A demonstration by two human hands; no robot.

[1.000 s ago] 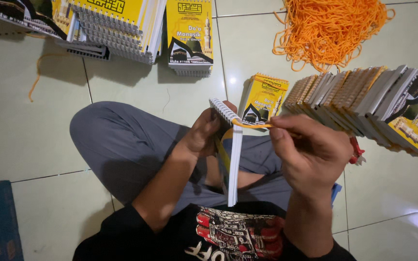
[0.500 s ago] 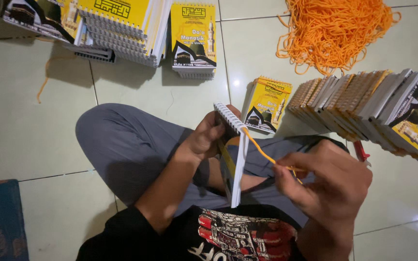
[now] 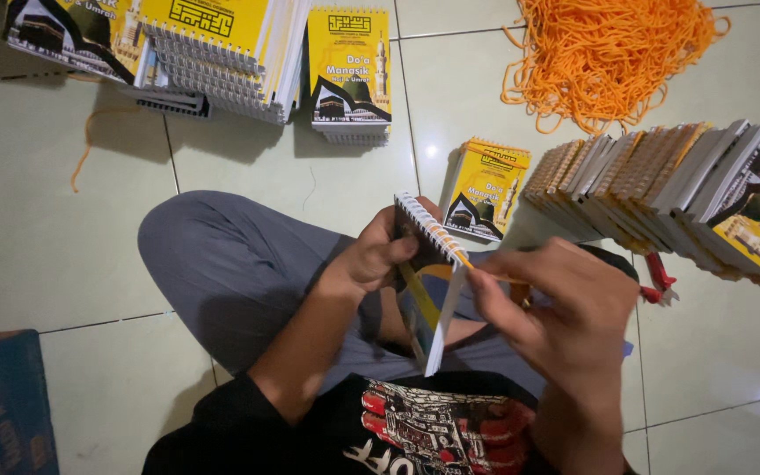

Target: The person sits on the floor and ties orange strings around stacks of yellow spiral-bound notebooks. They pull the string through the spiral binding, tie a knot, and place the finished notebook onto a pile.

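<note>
I sit cross-legged on a tiled floor. My left hand (image 3: 378, 255) grips a small spiral-bound yellow booklet (image 3: 433, 290) held upright over my lap, its white wire spine (image 3: 428, 227) on top. My right hand (image 3: 565, 308) pinches an orange string (image 3: 466, 260) right at the end of the spine. The string's far end is hidden behind my fingers.
A row of like booklets (image 3: 679, 193) lies fanned at the right, one single booklet (image 3: 485, 189) beside it. More stacks (image 3: 213, 53) and a booklet (image 3: 349, 70) lie at the top. A tangle of orange strings (image 3: 609, 53) sits top right. A dark blue box (image 3: 2, 405) lies lower left.
My right hand, which had pulled the orange string out to the lower right, has come back up to the booklet's spine. The left hand keeps holding the booklet.
</note>
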